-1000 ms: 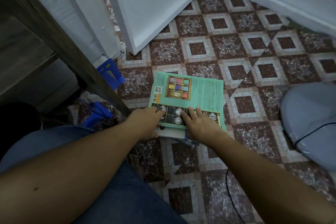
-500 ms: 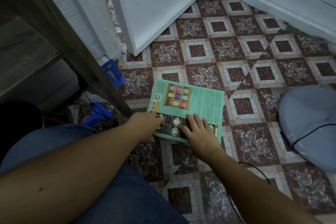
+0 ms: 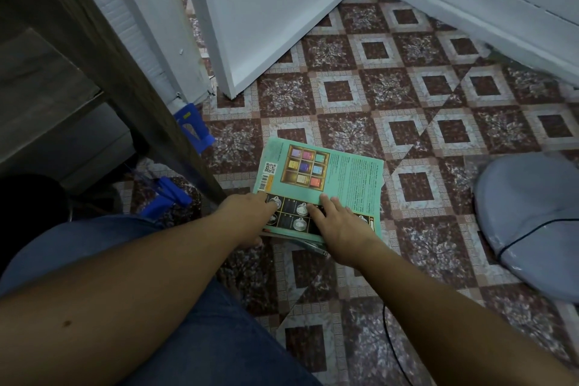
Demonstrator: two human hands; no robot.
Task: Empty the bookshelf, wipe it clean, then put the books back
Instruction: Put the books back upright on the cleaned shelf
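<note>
A small stack of books (image 3: 341, 172) lies on the patterned floor, topped by a teal paperback lying back cover up. My left hand (image 3: 247, 213) grips the stack's near left corner, fingers on the cover and thumb below the edge. My right hand (image 3: 336, 222) lies flat on the near part of the cover, fingers spread. The dark wooden bookshelf frame (image 3: 103, 50) stands at the left, and what shows of its inside is dark.
A white door (image 3: 269, 9) and a white baseboard (image 3: 470, 6) close off the far side. Blue plastic items (image 3: 191, 125) lie by the shelf's foot. A grey round fan base (image 3: 532, 216) with a black cable sits at right. My jeans-clad knee (image 3: 188, 338) is at the bottom.
The stack has shifted slightly toward me with both hands staying on its near edge. My right hand has slid a little further onto the cover.
</note>
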